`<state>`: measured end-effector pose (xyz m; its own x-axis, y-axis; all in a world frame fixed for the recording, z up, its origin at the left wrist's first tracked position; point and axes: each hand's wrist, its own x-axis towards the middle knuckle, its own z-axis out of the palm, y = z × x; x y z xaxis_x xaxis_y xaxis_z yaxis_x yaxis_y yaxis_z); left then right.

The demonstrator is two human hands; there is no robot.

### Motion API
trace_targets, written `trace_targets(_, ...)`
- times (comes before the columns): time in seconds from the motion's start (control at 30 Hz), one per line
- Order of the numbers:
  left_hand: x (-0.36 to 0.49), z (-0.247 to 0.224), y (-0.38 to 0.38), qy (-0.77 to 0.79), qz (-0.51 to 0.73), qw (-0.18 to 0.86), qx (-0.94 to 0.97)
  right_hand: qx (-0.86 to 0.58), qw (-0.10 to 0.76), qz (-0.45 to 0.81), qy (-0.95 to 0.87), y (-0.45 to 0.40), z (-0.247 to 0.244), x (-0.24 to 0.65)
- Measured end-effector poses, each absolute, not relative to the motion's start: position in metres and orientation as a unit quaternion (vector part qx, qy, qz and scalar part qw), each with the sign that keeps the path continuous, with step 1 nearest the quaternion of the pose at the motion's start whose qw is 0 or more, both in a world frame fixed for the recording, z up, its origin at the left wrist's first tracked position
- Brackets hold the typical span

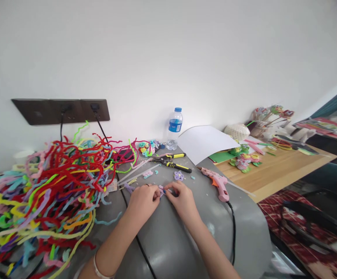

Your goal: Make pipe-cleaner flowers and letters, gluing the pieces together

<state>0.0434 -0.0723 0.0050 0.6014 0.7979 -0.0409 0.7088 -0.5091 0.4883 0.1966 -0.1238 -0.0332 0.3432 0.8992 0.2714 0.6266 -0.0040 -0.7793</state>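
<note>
Both hands meet over the grey table (168, 240), pinching a small lilac fuzzy piece (161, 190) between their fingertips. My left hand (145, 199) holds its left side, fingers closed. On the right side, my right hand (181, 197) grips it with thumb and forefinger, where a small blue spot shows. Just beyond lies a purple flower shape (178, 176), with a pink and white piece (148, 174) to its left. Pliers with yellow and black handles (178, 167) rest farther back. A pink glue gun (216, 182) lies right of my right hand.
A large heap of coloured pipe cleaners (61, 193) covers the left side. Behind stand a water bottle (174, 128) and a white paper sheet (206, 143). A black cord (141, 246) runs beneath my left forearm. A wooden board (284, 166) with crafted flowers is at right.
</note>
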Motion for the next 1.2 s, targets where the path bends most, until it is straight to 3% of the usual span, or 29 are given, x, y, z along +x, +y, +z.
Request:
trace_targets(0.57, 0.040, 0.014, -0.072, 0.445, 0.045, 0.213, 0.868, -0.785, 0.418, 0.072, -0.451, -0.097, -0.026, 0.252)
trace_targets(0.93, 0.040, 0.016, -0.064, 0.470, 0.130, 0.196, 0.851, -0.722, 0.482, 0.212, -0.449, -0.105, -0.016, 0.270)
trace_targets(1.2, 0.045, 0.016, -0.069, 0.491, 0.087, 0.180, 0.848, -0.681, 0.503, 0.325, -0.422, -0.138, -0.005, 0.266)
